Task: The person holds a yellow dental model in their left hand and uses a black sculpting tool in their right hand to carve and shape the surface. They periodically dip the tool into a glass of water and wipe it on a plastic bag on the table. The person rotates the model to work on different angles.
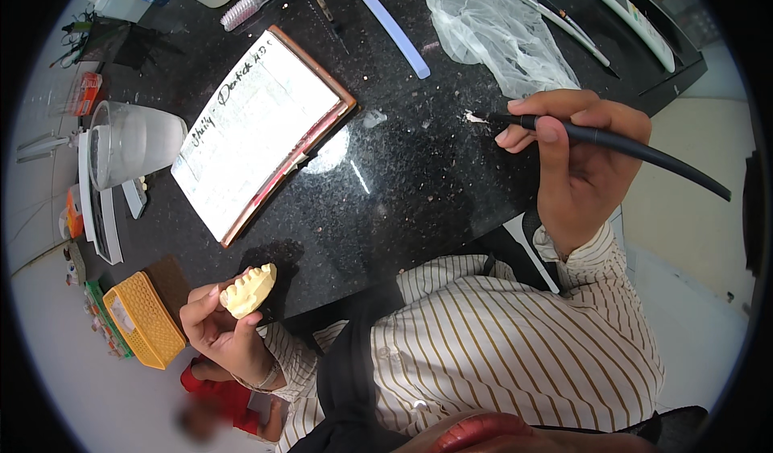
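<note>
My left hand (pixel 221 324) grips a pale yellow dental model (pixel 248 290) between thumb and fingers, just off the counter's near edge. A row of teeth shows along the model's upper side. In my right hand (pixel 586 151) is a slim, curved, black-handled tool (pixel 612 140), pinched like a pen. Its narrow end points left at a small smear of whitish-pink material (pixel 475 118) on the black counter (pixel 411 179). I cannot make out the tool's very tip. An open notebook (pixel 258 127) with handwriting lies between the two hands, farther back.
A clear plastic cup (pixel 141 143) stands left of the notebook. A crumpled clear plastic bag (pixel 491 30), a lilac strip (pixel 390 26) and a pink-bristled brush (pixel 241 12) lie at the back. A yellow basket (pixel 141 324) is at lower left, near a person in red (pixel 221 397).
</note>
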A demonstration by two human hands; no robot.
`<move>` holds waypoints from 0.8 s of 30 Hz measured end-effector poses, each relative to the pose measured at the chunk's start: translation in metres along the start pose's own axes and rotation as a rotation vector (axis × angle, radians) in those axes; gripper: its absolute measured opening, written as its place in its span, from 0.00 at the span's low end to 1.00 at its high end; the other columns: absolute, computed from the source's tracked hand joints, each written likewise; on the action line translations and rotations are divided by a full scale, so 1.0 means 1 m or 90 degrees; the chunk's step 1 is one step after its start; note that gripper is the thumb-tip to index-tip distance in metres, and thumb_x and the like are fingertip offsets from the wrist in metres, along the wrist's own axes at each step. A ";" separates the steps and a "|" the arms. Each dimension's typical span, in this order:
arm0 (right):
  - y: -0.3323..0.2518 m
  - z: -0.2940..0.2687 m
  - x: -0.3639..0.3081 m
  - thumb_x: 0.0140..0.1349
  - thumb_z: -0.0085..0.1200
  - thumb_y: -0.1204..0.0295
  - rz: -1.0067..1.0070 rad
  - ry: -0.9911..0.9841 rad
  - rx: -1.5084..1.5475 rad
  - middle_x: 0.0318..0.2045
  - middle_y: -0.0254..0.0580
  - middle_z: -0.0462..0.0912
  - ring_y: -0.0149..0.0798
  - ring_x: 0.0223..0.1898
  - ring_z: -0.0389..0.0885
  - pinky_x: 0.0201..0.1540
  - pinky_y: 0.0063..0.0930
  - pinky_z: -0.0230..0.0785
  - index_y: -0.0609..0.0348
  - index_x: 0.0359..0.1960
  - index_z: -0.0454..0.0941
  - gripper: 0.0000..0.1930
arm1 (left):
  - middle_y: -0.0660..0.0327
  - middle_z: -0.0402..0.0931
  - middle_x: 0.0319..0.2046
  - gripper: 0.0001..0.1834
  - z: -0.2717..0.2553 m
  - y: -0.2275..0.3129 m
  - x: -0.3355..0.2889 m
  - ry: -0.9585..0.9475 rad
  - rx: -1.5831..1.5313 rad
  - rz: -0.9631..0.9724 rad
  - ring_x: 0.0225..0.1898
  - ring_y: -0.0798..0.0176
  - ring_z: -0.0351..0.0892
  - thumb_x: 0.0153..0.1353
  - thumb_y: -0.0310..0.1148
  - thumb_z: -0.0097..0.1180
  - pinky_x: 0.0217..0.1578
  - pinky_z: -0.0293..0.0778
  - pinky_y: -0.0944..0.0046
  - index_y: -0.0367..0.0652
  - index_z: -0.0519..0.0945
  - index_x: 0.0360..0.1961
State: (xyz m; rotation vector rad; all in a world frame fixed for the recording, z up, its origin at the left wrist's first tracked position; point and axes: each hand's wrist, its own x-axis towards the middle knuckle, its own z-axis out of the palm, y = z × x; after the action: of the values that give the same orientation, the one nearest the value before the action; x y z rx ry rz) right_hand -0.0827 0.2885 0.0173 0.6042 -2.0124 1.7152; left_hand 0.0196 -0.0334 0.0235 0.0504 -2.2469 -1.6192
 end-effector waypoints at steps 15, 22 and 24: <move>0.003 0.000 0.000 0.57 0.45 0.86 -0.047 -0.017 -0.010 0.32 0.57 0.75 0.34 0.27 0.79 0.31 0.20 0.74 0.62 0.39 0.54 0.14 | 0.58 0.69 0.34 0.26 -0.001 -0.001 0.001 -0.003 -0.024 0.007 0.37 0.64 0.72 0.42 0.36 0.68 0.40 0.70 0.65 0.39 0.69 0.40; -0.001 0.003 0.001 0.57 0.45 0.86 0.009 0.026 -0.041 0.32 0.57 0.75 0.35 0.27 0.79 0.32 0.20 0.75 0.63 0.39 0.54 0.14 | 0.59 0.68 0.35 0.27 0.000 -0.002 0.001 -0.005 -0.016 0.006 0.37 0.67 0.69 0.42 0.37 0.69 0.40 0.67 0.70 0.39 0.69 0.40; 0.000 0.003 0.000 0.57 0.45 0.86 0.007 0.018 -0.031 0.32 0.57 0.75 0.34 0.27 0.79 0.31 0.20 0.75 0.63 0.39 0.54 0.14 | 0.59 0.68 0.35 0.27 0.000 -0.002 0.001 -0.005 -0.018 0.003 0.37 0.67 0.69 0.41 0.37 0.69 0.40 0.67 0.70 0.39 0.69 0.40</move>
State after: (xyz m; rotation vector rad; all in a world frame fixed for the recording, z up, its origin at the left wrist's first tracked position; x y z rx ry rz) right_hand -0.0833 0.2855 0.0170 0.5512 -2.0360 1.6661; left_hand 0.0185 -0.0346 0.0224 0.0318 -2.2276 -1.6501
